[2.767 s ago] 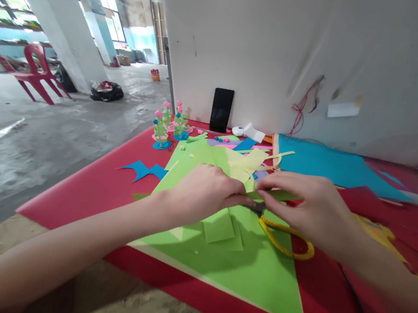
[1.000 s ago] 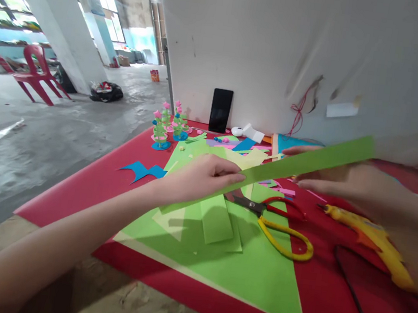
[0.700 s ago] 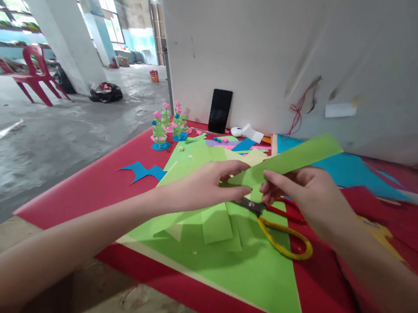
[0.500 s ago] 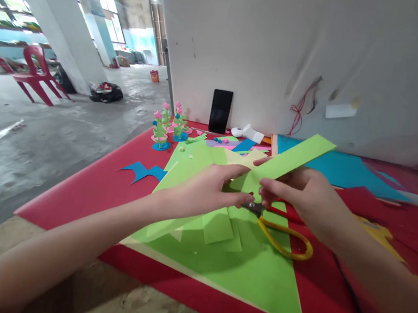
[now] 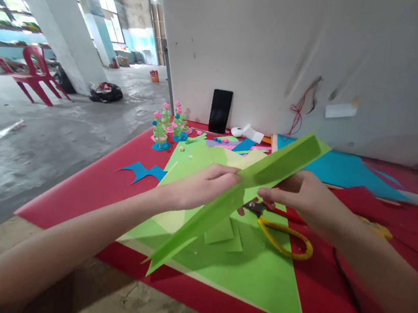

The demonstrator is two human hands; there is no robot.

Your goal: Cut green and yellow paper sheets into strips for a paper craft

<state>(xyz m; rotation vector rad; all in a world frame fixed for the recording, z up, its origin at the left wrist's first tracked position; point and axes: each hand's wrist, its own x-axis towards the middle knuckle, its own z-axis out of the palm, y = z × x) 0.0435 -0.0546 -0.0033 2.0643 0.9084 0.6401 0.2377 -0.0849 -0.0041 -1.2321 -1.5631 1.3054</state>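
Note:
A long, creased light-green paper strip slants above the table, its faces opened apart at the lower left end. My left hand is closed on the strip near its middle, with some fingers hidden behind the paper. My right hand has its fingers curled at the strip's right edge, partly behind it, and appears to pinch it. Below the hands lie scissors with red and yellow handles, their blades partly covered. Green paper sheets and small green pieces are spread underneath.
Two small paper trees on blue bases stand at the back left. Blue paper scraps lie on the red table cover. A black phone leans against the white panel. Blue sheets rest at the back right.
The green strip has turned and opened along its crease, its lower end swinging out toward the front left. My left hand has shifted slightly left; my right hand's thumb is now below the strip.

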